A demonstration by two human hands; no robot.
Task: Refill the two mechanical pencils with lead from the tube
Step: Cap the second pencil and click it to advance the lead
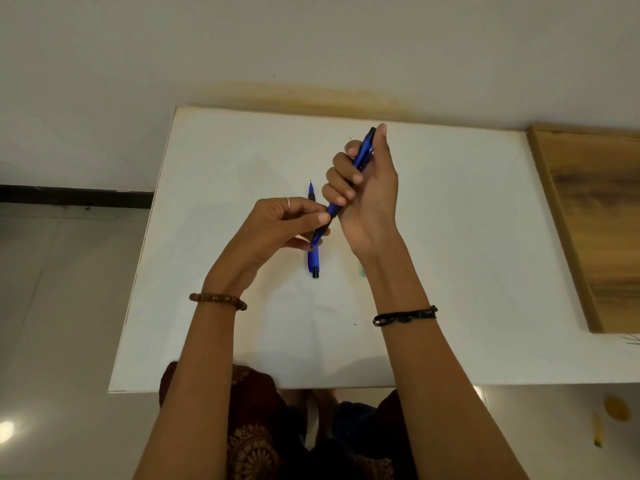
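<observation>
My right hand [370, 202] is raised above the white table [450, 237] and wrapped around a blue mechanical pencil [363, 154]. The pencil slants, with its black cap end up at the far right and its tip end down to the left. My left hand [273, 226], with a ring on one finger, pinches that pencil's lower end between thumb and fingers. Whether a lead is in that pinch is too small to tell. A second blue pencil [313, 261] lies flat on the table under my hands, tip pointing away from me. A small teal object [363, 271] peeks out beside my right wrist.
A wooden board [595, 220] lies along the table's right side. The table's left edge drops to a pale tiled floor [62, 306]. The far edge meets a wall. My lap, in patterned cloth, is at the near edge.
</observation>
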